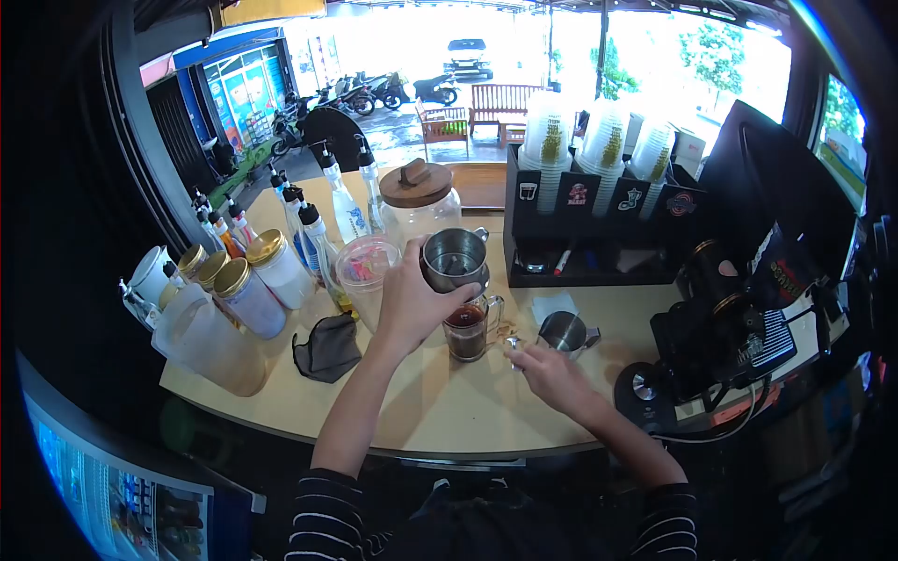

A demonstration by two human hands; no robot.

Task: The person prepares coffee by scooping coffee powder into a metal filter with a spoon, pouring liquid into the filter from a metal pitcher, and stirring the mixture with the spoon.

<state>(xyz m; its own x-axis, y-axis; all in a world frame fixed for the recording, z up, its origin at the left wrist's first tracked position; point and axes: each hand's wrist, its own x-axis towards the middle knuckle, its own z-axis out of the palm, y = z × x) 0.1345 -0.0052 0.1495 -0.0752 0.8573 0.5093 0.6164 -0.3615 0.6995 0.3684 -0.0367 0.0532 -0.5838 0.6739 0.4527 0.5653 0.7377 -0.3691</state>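
My left hand (pixel 412 294) is wrapped round a metal cup (pixel 455 257), held above a glass mug (pixel 467 335) with dark brown liquid in it. The mug stands on the light wooden counter (pixel 440 402), its handle to the right. My right hand (pixel 552 374) is closed on the end of a small metal utensil (pixel 514 352), just right of the mug; its full shape is hard to make out. Behind that hand a metal pitcher (pixel 563 332) stands near a white napkin (pixel 554 305). Brown spots mark the counter between mug and pitcher.
Left are a plastic jug (pixel 210 341), gold-lidded jars (pixel 267 271), pump bottles (pixel 341 201) and a dark cloth (pixel 326 348). A wooden-lidded jar (pixel 418 201) stands behind. A black cup rack (pixel 599 229) is at the back right, a black machine (pixel 702 327) at the right.
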